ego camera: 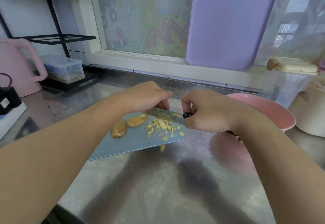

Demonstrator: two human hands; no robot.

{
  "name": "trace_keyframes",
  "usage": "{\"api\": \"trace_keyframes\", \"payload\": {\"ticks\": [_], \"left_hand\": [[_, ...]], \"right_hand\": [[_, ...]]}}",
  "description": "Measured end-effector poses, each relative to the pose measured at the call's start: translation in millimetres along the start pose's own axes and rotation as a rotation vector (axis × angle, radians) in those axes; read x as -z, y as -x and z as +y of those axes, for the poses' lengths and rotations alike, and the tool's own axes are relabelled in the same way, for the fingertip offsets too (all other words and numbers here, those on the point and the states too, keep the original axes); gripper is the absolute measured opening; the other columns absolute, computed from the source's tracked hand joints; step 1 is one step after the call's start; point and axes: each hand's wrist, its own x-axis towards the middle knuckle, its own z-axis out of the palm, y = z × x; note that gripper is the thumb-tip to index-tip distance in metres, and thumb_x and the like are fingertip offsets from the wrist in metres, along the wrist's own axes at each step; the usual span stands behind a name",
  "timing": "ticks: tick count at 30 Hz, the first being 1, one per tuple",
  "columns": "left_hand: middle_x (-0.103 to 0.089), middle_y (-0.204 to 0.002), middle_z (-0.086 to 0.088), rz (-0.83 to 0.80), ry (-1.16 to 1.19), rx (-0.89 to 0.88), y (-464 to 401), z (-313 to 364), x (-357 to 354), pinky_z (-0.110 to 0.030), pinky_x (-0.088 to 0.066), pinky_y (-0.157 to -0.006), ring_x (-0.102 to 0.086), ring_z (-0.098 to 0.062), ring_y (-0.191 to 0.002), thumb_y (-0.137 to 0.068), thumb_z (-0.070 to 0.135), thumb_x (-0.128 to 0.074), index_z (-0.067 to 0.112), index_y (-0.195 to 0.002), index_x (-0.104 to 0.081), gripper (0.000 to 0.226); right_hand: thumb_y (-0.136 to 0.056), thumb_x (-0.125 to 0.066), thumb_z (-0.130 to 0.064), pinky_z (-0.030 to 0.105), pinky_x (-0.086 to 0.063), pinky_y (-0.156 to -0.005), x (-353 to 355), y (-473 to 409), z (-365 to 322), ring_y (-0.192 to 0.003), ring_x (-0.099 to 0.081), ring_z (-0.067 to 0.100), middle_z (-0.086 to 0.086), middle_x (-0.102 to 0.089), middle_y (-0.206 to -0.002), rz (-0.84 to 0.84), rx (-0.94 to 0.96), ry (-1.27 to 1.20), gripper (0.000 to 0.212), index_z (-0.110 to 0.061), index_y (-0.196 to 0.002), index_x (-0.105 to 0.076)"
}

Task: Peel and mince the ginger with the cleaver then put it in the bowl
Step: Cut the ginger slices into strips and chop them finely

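Observation:
On a pale blue cutting board (133, 144) lies a heap of minced ginger (162, 125), with strips of ginger peel (126, 124) to its left. The cleaver (163, 114) stands over the heap, bits of ginger stuck to its blade. My right hand (207, 111) grips its black handle. My left hand (149, 96) rests its fingers on the top of the blade near the tip. A pink bowl (274, 111) sits to the right, behind my right wrist. One ginger bit (162, 146) lies at the board's front edge.
The board sits on a steel counter (158, 179). A purple board (232, 21) leans on the window behind. At the left stand a pink jug (21, 65), a clear box (65, 69) under a black rack and a black device (8, 98). A cream pot (311, 111) stands at the far right.

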Motion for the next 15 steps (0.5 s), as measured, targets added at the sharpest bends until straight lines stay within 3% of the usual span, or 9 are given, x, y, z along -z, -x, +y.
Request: {"api": "trace_keyframes", "payload": {"ticks": [3,6,8,12,15], "left_hand": [[-0.079,-0.082,0.012,0.22,0.14,-0.066,3,-9,4,-0.033,-0.057,-0.089,-0.074,-0.004,-0.082,-0.105,0.037,-0.056,0.025,-0.084,-0.081,0.035],[-0.077,-0.082,0.011,0.51,0.17,-0.099,8,-18,7,-0.028,-0.053,-0.078,-0.07,-0.006,-0.082,-0.097,0.028,-0.063,0.03,-0.082,-0.076,0.02],[-0.074,-0.084,0.011,0.578,0.182,-0.138,13,-21,7,-0.026,-0.051,-0.074,-0.068,-0.007,-0.081,-0.094,0.025,-0.066,0.031,-0.083,-0.075,0.016],[-0.074,-0.085,0.017,0.281,-0.005,-0.145,17,-9,6,-0.029,-0.053,-0.078,-0.068,-0.003,-0.087,-0.095,0.03,-0.063,0.034,-0.082,-0.078,0.02],[-0.074,-0.082,0.005,0.094,-0.212,-0.084,11,3,3,-0.032,-0.05,-0.07,-0.067,-0.014,-0.082,-0.096,0.037,-0.059,0.026,-0.086,-0.079,0.024]], "right_hand": [[-0.082,-0.066,-0.017,0.026,-0.045,-0.045,2,0,4,-0.045,-0.054,0.015,-0.007,-0.054,-0.052,0.019,-0.034,-0.064,0.006,-0.014,-0.081,-0.061],[-0.08,-0.064,-0.019,0.032,-0.05,-0.054,3,-1,7,-0.041,-0.06,0.017,-0.004,-0.059,-0.051,0.018,-0.047,-0.076,0.007,-0.013,-0.081,-0.06],[-0.08,-0.063,-0.019,0.033,-0.052,-0.056,3,-1,6,-0.041,-0.06,0.017,-0.003,-0.06,-0.053,0.018,-0.038,-0.082,0.006,-0.014,-0.08,-0.06],[-0.083,-0.067,-0.02,0.03,-0.05,-0.047,3,0,1,-0.042,-0.055,0.017,-0.01,-0.053,-0.047,0.029,-0.003,-0.094,0.014,-0.018,-0.073,-0.056],[-0.084,-0.068,-0.017,0.027,-0.044,-0.045,4,3,-2,-0.041,-0.046,0.009,-0.017,-0.049,-0.044,0.024,0.035,-0.082,0.015,-0.016,-0.074,-0.056]]}}
